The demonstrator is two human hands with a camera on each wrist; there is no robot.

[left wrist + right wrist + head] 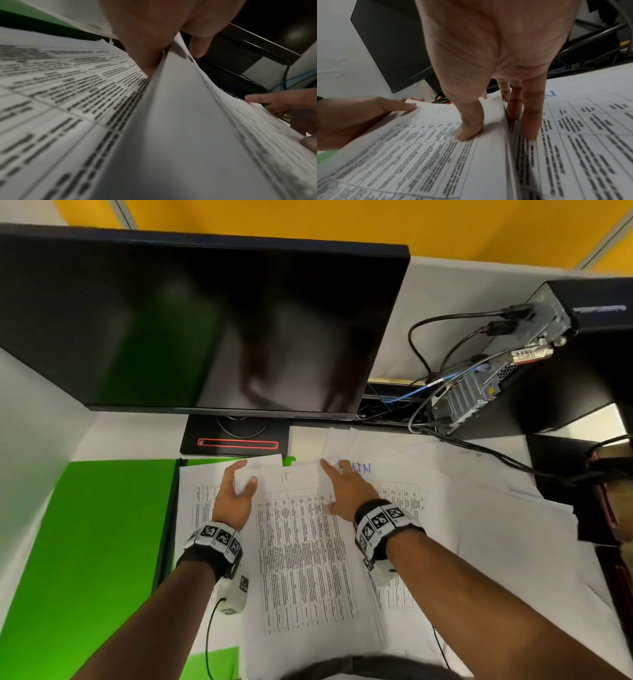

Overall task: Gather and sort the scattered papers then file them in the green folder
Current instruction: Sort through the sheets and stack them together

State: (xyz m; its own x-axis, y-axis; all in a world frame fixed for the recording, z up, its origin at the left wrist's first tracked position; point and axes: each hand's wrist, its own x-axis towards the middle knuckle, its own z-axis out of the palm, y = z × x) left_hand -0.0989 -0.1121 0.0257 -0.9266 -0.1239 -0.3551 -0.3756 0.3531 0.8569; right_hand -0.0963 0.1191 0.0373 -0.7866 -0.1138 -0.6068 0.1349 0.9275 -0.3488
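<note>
The green folder (pixel 85 542) lies open on the left of the desk. A printed sheet (pixel 197 508) lies on its right half. Over it, a table-printed sheet headed "IT" (pixel 301 559) is held between both hands. My left hand (pixel 247 474) pinches its top left corner, thumb on top, and the paper curves up beside the thumb (pixel 145 54). My right hand (pixel 329 486) holds its right edge: the thumb (pixel 467 132) presses on top while the fingers (pixel 530 121) reach past the edge onto the sheet headed "ADMIN" (pixel 404 491).
More white sheets (pixel 496 525) lie overlapped on the right of the desk. A dark monitor (pixel 205 320) on its stand (pixel 236 440) fills the back. At the back right is a computer box (pixel 513 354) with trailing cables (pixel 445 337). Dark items (pixel 609 491) line the right edge.
</note>
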